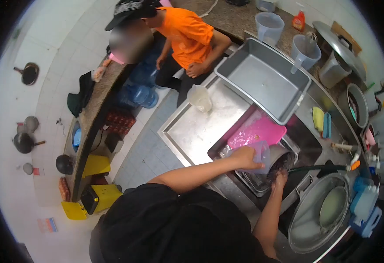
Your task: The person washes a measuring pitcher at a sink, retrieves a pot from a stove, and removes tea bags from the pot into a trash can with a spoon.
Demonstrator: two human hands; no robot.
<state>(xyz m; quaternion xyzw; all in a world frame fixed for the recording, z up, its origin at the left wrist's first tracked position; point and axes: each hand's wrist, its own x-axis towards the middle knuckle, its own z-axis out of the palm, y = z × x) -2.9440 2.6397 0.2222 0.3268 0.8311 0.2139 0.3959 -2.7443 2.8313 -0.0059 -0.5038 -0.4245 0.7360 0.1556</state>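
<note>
Left hand (246,158) gripping a translucent plastic container (263,153) above the sink (309,136).
Right hand (281,178) sits at the green hose (319,167); its fingers' closure can't be told. The container should be light, fairly stiff and slippery if wet, best taken by wall and rim. Beyond are the bright pink plastic item (262,131), grey tub (266,76) and orange-shirted person (185,37).

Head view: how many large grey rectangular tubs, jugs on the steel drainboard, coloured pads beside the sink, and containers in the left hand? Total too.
Large grey rectangular plastic tub: 1
Whitish translucent plastic jug on the steel drainboard: 1
Small oblong yellow pad, blue pad: 2
Clear plastic container in the left hand: 1
Total: 5
</note>
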